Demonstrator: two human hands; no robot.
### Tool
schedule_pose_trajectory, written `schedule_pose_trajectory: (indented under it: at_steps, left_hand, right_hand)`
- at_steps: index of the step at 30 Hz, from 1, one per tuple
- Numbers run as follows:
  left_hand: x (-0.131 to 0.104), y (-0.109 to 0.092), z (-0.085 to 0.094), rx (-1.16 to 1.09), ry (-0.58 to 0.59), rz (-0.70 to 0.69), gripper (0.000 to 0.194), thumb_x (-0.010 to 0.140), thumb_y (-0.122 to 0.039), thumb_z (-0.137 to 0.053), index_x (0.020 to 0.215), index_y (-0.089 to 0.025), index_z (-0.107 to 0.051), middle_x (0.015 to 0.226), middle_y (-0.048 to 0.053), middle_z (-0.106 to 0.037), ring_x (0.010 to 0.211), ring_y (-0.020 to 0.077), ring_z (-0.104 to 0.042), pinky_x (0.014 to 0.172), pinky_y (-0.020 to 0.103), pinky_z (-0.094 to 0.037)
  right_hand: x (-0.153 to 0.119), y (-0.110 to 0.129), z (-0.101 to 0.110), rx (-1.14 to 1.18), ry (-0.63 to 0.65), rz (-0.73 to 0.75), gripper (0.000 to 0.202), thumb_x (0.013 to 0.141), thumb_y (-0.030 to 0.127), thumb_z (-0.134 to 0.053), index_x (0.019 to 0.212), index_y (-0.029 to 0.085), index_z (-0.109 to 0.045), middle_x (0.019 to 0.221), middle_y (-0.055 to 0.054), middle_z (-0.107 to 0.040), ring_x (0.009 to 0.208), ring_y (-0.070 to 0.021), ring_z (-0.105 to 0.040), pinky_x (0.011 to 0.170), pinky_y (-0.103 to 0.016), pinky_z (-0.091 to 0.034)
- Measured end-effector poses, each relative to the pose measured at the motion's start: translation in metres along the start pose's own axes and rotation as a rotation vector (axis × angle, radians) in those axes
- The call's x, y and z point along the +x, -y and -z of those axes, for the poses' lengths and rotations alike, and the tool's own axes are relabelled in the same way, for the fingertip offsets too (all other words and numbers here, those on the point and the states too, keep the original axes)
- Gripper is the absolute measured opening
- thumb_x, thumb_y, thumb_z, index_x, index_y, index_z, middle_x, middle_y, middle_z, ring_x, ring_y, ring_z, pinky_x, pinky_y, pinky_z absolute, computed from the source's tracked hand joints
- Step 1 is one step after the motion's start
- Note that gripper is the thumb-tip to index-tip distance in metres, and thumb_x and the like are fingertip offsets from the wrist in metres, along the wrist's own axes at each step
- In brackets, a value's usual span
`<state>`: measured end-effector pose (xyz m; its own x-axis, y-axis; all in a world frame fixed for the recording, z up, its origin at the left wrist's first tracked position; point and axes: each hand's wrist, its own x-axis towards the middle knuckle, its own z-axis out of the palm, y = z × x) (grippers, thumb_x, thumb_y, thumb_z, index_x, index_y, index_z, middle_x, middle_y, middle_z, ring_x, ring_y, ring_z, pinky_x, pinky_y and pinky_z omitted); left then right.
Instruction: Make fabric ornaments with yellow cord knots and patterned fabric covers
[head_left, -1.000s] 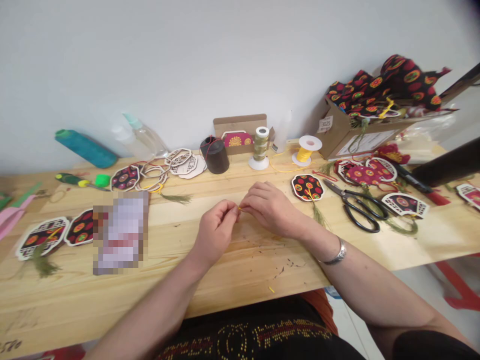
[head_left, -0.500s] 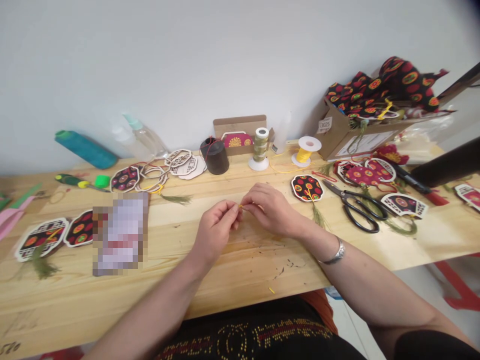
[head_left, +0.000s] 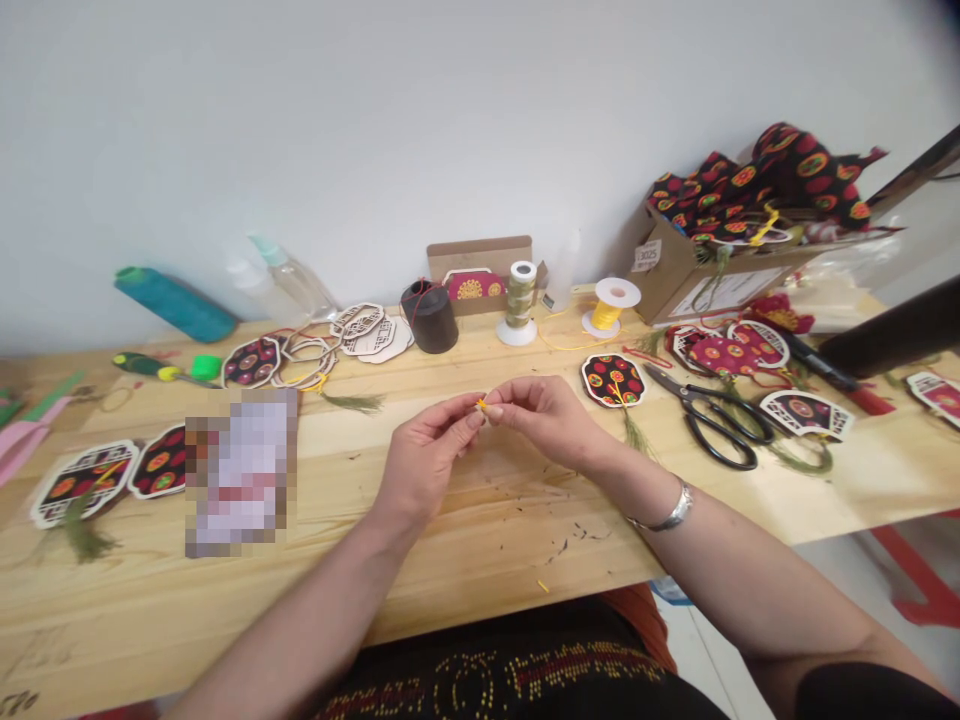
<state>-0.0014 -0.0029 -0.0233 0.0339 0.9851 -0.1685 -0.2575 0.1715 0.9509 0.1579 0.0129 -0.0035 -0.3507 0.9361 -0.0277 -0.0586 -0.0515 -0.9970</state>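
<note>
Over the middle of the wooden table, my left hand pinches a small piece of yellow cord between thumb and fingers. My right hand meets it there, its thumb and fingertips closed on the same cord. Only a little of the cord shows; the rest is hidden by the fingers. Just right of my right hand lies a black patterned pendant with a green tassel. Black-handled scissors rest farther right.
Along the wall stand a black thread spool, a green thread cone, a yellow cord spool and a fabric-filled cardboard box. Tasselled pendants and a blurred flat item lie left. A black pole crosses the right side.
My right fingers have shifted from a pinch with raised knuckles to a flatter grip, thumb nearer my left thumb. More of the yellow cord shows between my fingertips now.
</note>
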Motion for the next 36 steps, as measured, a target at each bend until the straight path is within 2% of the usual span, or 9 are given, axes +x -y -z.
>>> schedule_pose_trajectory:
  at_steps: [5,10,19,29,33,36]
  left_hand:
    - [0.0,-0.003,0.0,-0.102,0.019,0.002,0.024,0.059,-0.024,-0.083,0.081,-0.019,-0.077,0.062,0.0,-0.068,0.053,0.0059,-0.048,0.049,0.019,-0.036]
    - [-0.001,-0.007,-0.003,-0.167,0.021,0.065,0.026,0.052,-0.025,-0.086,0.074,-0.017,-0.076,0.059,0.001,-0.067,0.05,0.0062,-0.049,0.046,0.019,-0.034]
    - [0.0,-0.009,-0.002,-0.193,0.014,0.176,0.026,0.047,-0.025,-0.088,0.067,-0.016,-0.073,0.057,0.0,-0.064,0.048,0.0047,-0.047,0.046,0.016,-0.032]
    - [0.001,-0.009,0.001,-0.088,0.097,0.095,0.021,0.061,-0.03,-0.082,0.066,-0.013,-0.07,0.059,0.0,-0.06,0.053,0.0063,-0.045,0.05,0.019,-0.031]
    - [0.001,-0.01,0.001,-0.086,0.102,0.107,0.023,0.061,-0.031,-0.082,0.067,-0.013,-0.069,0.06,0.001,-0.06,0.057,0.0081,-0.05,0.052,0.019,-0.032]
    - [0.002,-0.012,0.002,-0.089,0.09,0.108,0.025,0.06,-0.032,-0.083,0.068,-0.013,-0.07,0.063,0.001,-0.059,0.056,0.0069,-0.046,0.052,0.019,-0.031]
  right_hand:
    - [0.0,0.0,0.0,0.141,0.054,-0.049,0.024,0.07,0.037,-0.073,0.07,0.014,-0.066,0.064,0.002,-0.063,0.062,-0.0096,-0.055,0.067,-0.026,-0.044]
    - [0.0,0.001,-0.002,0.22,0.095,-0.069,0.022,0.069,0.035,-0.075,0.067,0.014,-0.066,0.059,0.003,-0.061,0.061,-0.0101,-0.057,0.069,-0.027,-0.046]
    - [0.0,0.0,-0.004,0.227,0.068,-0.119,0.022,0.061,0.031,-0.08,0.067,0.014,-0.068,0.061,0.003,-0.065,0.061,-0.01,-0.057,0.069,-0.027,-0.046]
    - [-0.001,0.001,-0.004,0.186,0.094,-0.148,0.028,0.064,0.04,-0.078,0.068,0.013,-0.069,0.064,0.0,-0.067,0.064,-0.0103,-0.059,0.072,-0.027,-0.046]
    - [-0.003,0.002,-0.002,0.102,0.114,-0.109,0.033,0.073,0.045,-0.07,0.069,0.012,-0.07,0.066,-0.002,-0.067,0.063,-0.0097,-0.056,0.068,-0.026,-0.044]
    - [-0.003,0.003,-0.001,-0.036,0.066,-0.085,0.034,0.078,0.044,-0.064,0.072,0.011,-0.071,0.066,-0.002,-0.067,0.061,-0.0097,-0.053,0.061,-0.025,-0.042]
